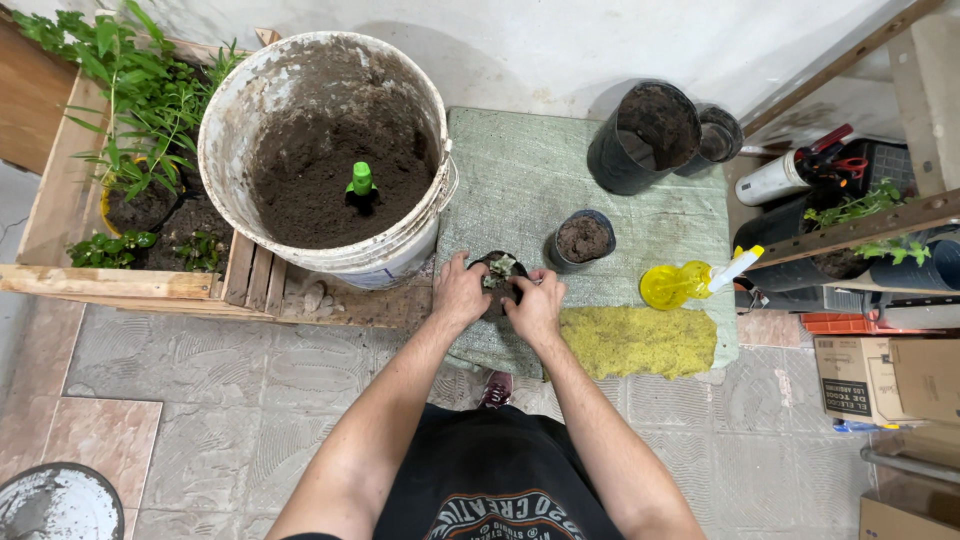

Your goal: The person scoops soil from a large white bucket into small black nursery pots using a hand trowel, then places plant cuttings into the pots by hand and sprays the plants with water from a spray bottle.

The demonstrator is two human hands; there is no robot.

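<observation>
A tiled floor runs up to a pale wall, with a green woven mat point(540, 170) spread at the centre. On it, the left hand point(461, 293) and right hand point(537, 308) close around one small black pot point(499, 272) holding a little plant, one hand on each side. At 2 o'clock from that pot stands a second small pot point(583, 240) filled with soil; further toward 1 o'clock are two empty black pots point(645, 135). At 10 o'clock sits one large white bucket point(325, 150) of soil with one green-handled tool point(361, 180) stuck in it. At 3 o'clock lie one yellow spray bottle point(685, 282) and one yellow cloth point(635, 342). One wooden crate point(60, 200) of green plants stands at 9 o'clock
</observation>
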